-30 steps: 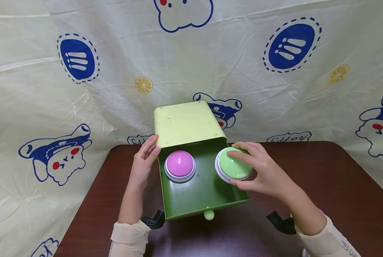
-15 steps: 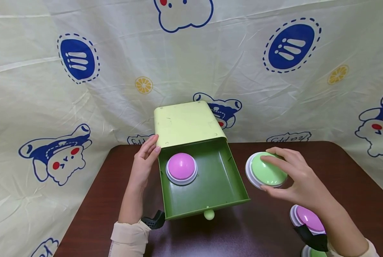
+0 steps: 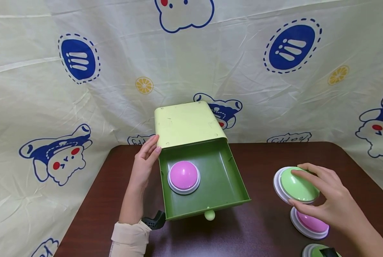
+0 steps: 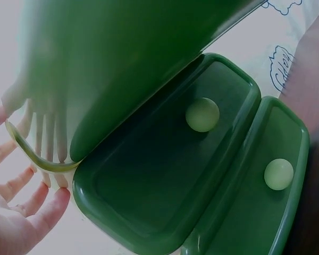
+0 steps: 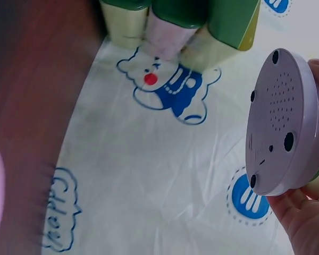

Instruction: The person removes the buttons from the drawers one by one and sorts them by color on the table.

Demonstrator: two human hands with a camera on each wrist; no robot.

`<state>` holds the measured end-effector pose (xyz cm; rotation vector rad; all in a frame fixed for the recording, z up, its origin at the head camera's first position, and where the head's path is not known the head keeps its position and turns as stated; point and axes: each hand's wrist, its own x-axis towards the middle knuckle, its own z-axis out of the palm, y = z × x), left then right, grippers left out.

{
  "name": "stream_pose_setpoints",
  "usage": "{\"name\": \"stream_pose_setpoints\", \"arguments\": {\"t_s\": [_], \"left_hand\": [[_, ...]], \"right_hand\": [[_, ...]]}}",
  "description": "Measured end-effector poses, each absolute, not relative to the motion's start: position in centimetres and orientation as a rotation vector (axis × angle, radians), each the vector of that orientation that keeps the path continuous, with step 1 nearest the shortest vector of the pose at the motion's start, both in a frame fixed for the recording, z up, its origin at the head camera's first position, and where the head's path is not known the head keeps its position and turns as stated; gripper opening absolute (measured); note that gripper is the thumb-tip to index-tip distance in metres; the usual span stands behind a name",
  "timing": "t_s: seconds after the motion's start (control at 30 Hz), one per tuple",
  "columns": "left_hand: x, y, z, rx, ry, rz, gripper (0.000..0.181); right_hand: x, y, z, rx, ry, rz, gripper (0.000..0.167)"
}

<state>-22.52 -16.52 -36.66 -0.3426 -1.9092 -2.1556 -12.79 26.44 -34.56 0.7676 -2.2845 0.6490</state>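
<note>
My right hand (image 3: 332,194) grips a round push button with a green dome (image 3: 300,184) and white base, tilted above the table's right side. In the right wrist view the button's underside (image 5: 276,133) shows small holes and dark feet. My left hand (image 3: 144,157) rests its fingertips against the left side of a pale-topped drawer cabinet (image 3: 188,123). The left wrist view shows that hand (image 4: 21,212) with fingers extended at the cabinet's edge. The cabinet's green top drawer (image 3: 220,189) stands pulled out. Inside it, towards the left, lies a pink-domed push button (image 3: 184,175).
Another pink push button (image 3: 311,222) lies on the dark wood table (image 3: 258,228) just below the held one. Nearer the front edge is a green push button (image 3: 316,251), partly out of view. A printed cloth (image 3: 191,64) hangs behind the table. Lower drawers have round knobs (image 4: 202,115).
My right hand has carried the green push button out of the drawer and to the right. The pink one in the drawer has slid slightly towards the front. My left hand stays put.
</note>
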Motion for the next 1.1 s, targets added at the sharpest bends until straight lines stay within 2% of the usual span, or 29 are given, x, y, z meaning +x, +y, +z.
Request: {"name": "stream_pose_setpoints", "arguments": {"t_s": [0.27,0.67,0.8,1.03,1.1], "left_hand": [[-22.4,-16.5,-36.7,-0.337,-1.910,-2.154,0.044],[-22.6,-16.4,-36.8,-0.343,-1.912,-2.160,0.044],[-22.7,-16.2,-36.9,-0.349,-1.912,-2.162,0.044],[-22.7,-16.2,-37.0,-0.347,-1.910,-2.163,0.044],[-22.7,-16.3,-37.0,-0.339,-1.912,-2.163,0.044]], "right_hand": [[-10.6,28.5,-36.3,0.559,-2.373,0.635,0.068],[-8.5,32.0,-39.8,0.339,-2.338,0.643,0.081],[-8.2,33.0,-40.8,0.294,-2.293,0.638,0.080],[-7.9,34.9,-41.9,0.404,-2.276,0.595,0.082],[-7.5,35.1,-42.5,0.332,-2.324,0.605,0.082]]}}
